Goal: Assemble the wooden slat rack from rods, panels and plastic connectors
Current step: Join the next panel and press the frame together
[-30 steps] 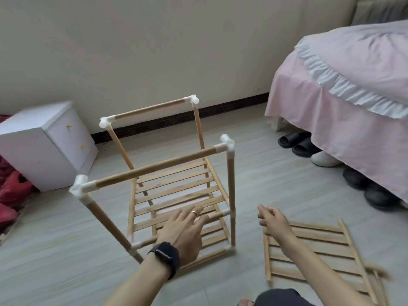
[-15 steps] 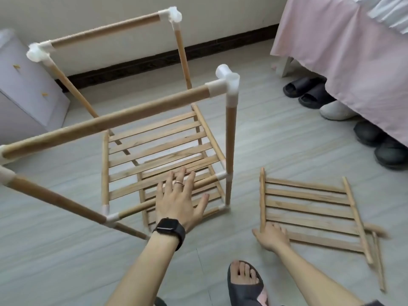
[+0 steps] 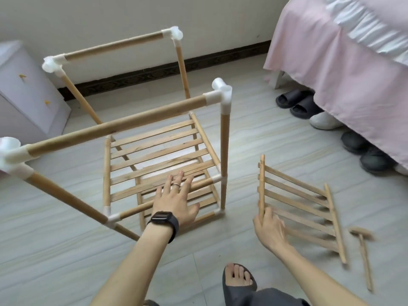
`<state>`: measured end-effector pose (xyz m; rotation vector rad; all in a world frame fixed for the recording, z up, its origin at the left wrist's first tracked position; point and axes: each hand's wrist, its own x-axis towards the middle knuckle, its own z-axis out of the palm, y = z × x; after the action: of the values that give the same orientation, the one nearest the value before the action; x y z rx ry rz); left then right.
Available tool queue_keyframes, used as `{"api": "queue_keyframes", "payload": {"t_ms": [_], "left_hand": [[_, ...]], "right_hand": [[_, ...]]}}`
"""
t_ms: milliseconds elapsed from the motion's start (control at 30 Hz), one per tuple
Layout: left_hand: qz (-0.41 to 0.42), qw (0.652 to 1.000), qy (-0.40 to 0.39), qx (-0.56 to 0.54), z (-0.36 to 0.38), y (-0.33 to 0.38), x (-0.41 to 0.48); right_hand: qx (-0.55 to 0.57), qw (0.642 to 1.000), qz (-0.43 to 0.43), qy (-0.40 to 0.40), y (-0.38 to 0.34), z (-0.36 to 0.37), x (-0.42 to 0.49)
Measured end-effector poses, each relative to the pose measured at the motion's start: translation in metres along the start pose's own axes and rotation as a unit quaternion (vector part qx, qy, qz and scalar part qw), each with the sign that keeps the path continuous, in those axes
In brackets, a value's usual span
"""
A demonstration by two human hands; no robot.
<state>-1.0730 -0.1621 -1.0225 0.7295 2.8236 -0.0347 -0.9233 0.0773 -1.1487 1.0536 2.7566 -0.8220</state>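
Observation:
The partly built rack [image 3: 132, 127] stands on the floor: wooden rods joined by white plastic connectors [image 3: 221, 91], with two slat shelves low in the frame. My left hand [image 3: 176, 199], with a watch and a ring, lies flat with spread fingers on the front rod and the upper slat shelf [image 3: 159, 155]. To the right, a loose slat panel [image 3: 300, 206] is tilted up off the floor at its left edge. My right hand [image 3: 268, 228] grips that left edge rail near its lower end.
A small wooden mallet [image 3: 362, 246] lies on the floor right of the panel. A bed with a pink skirt [image 3: 344, 74] and several shoes [image 3: 295, 102] under it fills the right. A white cabinet [image 3: 24, 93] stands at the left wall. My sandalled foot [image 3: 239, 281] is below.
The camera has come closer and tilted down. My right hand went to the loose panel's near-left corner, closed on its left rail and raised that edge. My left hand stays on the rack.

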Motion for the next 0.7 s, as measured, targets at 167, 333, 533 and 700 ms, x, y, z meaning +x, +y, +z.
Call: {"api": "queue_keyframes", "payload": {"t_ms": [167,333,533,700], "left_hand": [[0.005,0.999,-0.011,-0.05,-0.047,0.015,-0.004],[0.094,0.967,0.026,-0.236,-0.122,0.083,-0.022],[0.145,0.826,0.109,-0.534,-0.218,0.117,-0.063],[0.126,0.677,0.196,-0.698,-0.264,0.103,-0.099]], "right_hand": [[0.135,0.977,-0.111,0.125,-0.029,-0.073,-0.02],[0.113,0.928,-0.258,0.245,-0.075,-0.135,-0.052],[0.027,0.832,-0.428,0.35,-0.124,-0.187,-0.079],[-0.023,0.773,-0.498,0.392,-0.166,-0.229,-0.102]]}}
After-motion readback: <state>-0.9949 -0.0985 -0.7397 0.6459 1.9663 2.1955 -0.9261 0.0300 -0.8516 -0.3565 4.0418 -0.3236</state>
